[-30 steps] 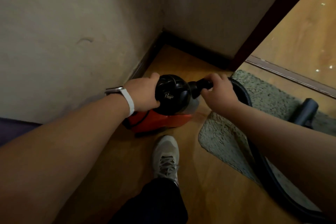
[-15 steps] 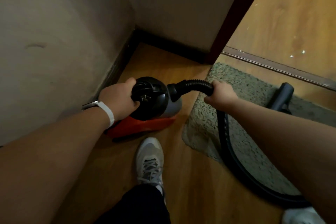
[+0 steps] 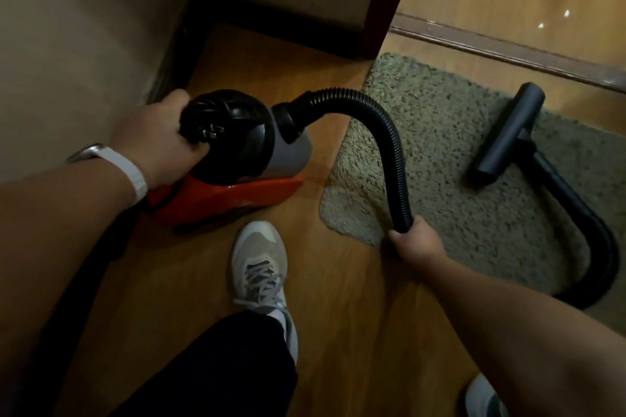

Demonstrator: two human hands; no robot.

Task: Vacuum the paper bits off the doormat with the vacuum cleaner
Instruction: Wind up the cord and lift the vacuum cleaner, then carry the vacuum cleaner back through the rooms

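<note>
A small red, grey and black vacuum cleaner (image 3: 244, 159) sits on the wooden floor in the corner by the wall. My left hand (image 3: 159, 142) grips its black rounded top. A black ribbed hose (image 3: 386, 132) arcs from the cleaner to the right over the shaggy grey-green doormat (image 3: 450, 206). My right hand (image 3: 415, 240) is closed around the hose at the mat's near edge. The hose loops on to a black floor nozzle (image 3: 508, 135), which lies on the mat's far right part. No paper bits show on the mat in this dim light.
My left shoe (image 3: 261, 267) stands on the floor just in front of the cleaner; the other shoe (image 3: 482, 399) shows at the bottom right. A dark door frame (image 3: 386, 0) and a threshold strip (image 3: 508, 47) border the mat, with small white specks (image 3: 552, 19) on the floor beyond.
My right hand has slid down the hose away from the cleaner's port to the mat's near edge. The view has shifted right, showing more of the mat and nozzle.
</note>
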